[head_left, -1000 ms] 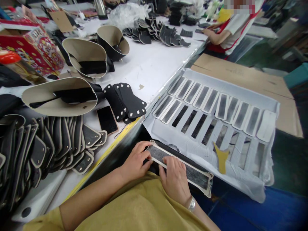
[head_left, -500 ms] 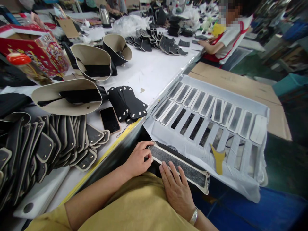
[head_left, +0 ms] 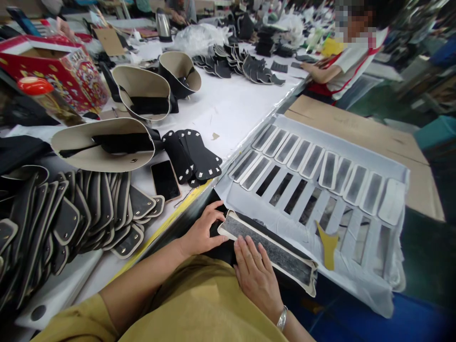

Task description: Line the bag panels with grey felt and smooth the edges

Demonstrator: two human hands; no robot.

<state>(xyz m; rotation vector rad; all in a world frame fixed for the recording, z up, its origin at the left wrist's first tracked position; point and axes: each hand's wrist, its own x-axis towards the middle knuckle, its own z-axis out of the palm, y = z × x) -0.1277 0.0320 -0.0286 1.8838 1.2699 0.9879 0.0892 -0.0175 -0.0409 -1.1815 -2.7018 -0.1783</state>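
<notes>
A long cream-edged strip with a dark grey middle (head_left: 281, 259) lies across my lap, by the table's edge. My left hand (head_left: 202, 231) grips its left end, fingers curled round the tip. My right hand (head_left: 255, 274) lies flat on the strip's near edge with the fingers stretched out, pressing it down. Just beyond the strip, a white cloth-covered board (head_left: 245, 197) carries two rows of similar strips (head_left: 329, 169). A mustard-yellow scraper (head_left: 328, 244) rests on the board's front part.
A phone (head_left: 166, 180) lies near the yellow table edge, next to black patches (head_left: 194, 156). Stacked black-and-cream pieces (head_left: 71, 213) fill the left. Cream bag shells (head_left: 107, 145) and a red box (head_left: 67, 71) stand behind. Another person (head_left: 342, 61) works at the far end, beside cardboard (head_left: 363, 121).
My left hand has shifted from pinching the strip's top corner to gripping its end. My right hand stays flat on the strip. The view has drifted slightly.
</notes>
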